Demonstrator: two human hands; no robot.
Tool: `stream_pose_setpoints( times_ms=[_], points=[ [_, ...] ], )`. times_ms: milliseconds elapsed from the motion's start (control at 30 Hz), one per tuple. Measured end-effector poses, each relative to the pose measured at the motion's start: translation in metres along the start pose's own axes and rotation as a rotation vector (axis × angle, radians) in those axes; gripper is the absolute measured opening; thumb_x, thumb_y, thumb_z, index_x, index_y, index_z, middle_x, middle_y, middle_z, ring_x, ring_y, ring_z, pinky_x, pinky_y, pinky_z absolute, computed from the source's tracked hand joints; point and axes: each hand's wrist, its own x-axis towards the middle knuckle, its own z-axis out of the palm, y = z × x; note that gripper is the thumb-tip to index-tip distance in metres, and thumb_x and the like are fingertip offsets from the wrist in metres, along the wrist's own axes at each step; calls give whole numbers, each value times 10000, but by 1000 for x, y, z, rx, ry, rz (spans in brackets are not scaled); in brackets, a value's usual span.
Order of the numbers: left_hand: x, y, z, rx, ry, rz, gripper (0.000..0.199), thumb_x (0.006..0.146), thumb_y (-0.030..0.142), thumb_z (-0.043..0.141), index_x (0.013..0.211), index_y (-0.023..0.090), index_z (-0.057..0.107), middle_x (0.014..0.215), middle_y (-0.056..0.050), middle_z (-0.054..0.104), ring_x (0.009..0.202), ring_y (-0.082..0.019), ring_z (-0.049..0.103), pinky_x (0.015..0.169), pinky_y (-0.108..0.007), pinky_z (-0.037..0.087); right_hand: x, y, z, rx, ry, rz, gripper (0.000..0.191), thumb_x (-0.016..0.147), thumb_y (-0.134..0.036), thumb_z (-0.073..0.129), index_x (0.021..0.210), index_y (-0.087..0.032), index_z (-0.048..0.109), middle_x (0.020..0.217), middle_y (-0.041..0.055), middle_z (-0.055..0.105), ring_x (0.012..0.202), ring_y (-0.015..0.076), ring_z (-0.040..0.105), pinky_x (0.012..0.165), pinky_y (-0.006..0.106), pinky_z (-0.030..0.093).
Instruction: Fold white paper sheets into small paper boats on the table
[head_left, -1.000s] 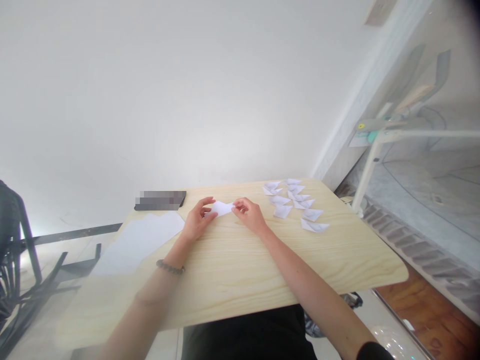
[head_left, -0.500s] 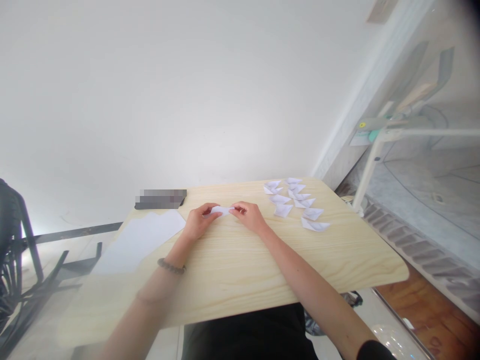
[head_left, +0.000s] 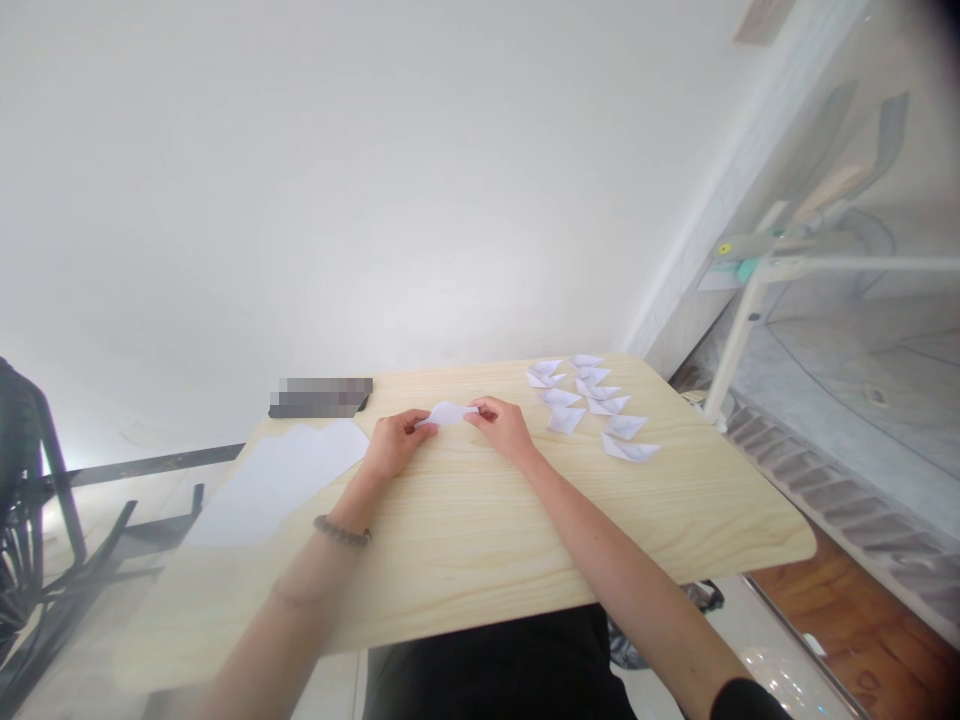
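the left hand (head_left: pixel 390 445) pinches the paper (head_left: pixel 450 413) at 9 o'clock, the right hand (head_left: pixel 507 430) at 3, toward the table's (head_left: pixel 480 540) far side. both pinches are best light and level, so thin folds don't buckle.

– What is carrying everything here?
– A pale wood-grain table (head_left: pixel 495 545) with rounded corners is standing against the wall.
– And what is lying on its left side?
– White sheets of paper (head_left: pixel 277 485) are spreading there, and a dark, flat object (head_left: pixel 319 410), partly blurred out, is resting just beyond them.
– On the right?
– Folded white paper boats (head_left: pixel 630 450) are sitting in a loose cluster towards the far side.
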Motion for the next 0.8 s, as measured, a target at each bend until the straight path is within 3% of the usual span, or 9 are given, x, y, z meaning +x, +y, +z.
stream_pose_setpoints(
  times_ms=[367,567,667,800],
  points=[
    [2,2,1,-231,-11,-1,342,698,416,524,877,136,604,671,-34,655,633,-152,605,641,-254,460,2,3,2,17,83,5,212,689,-337,561,815,-180,627,698,3,634,617,112,559,612,218,426],
    [1,-1,0,-63,81,6,366,684,447,531,886,153,613,754,-42,657,689,-163,589,672,-266,447,1,-1,1,74,38,19,239,681,-370,569,800,-176,641,698,5,646,634,126,576,597,215,429],
    [0,0,-2,-7,59,78,365,695,455,519,899,167,612,847,-42,648,766,-168,575,727,-267,427,-2,-6,-1,33,-35,-37,239,725,-382,522,778,-190,655,691,-3,647,625,117,569,582,204,411],
    [-2,4,-1,33,45,116,369,723,459,489,924,170,601,798,-28,636,739,-158,563,706,-254,420,-5,-10,-2,-28,-103,-126,239,774,-343,471,792,-197,660,720,-6,651,613,102,558,594,196,397]
  ],
)
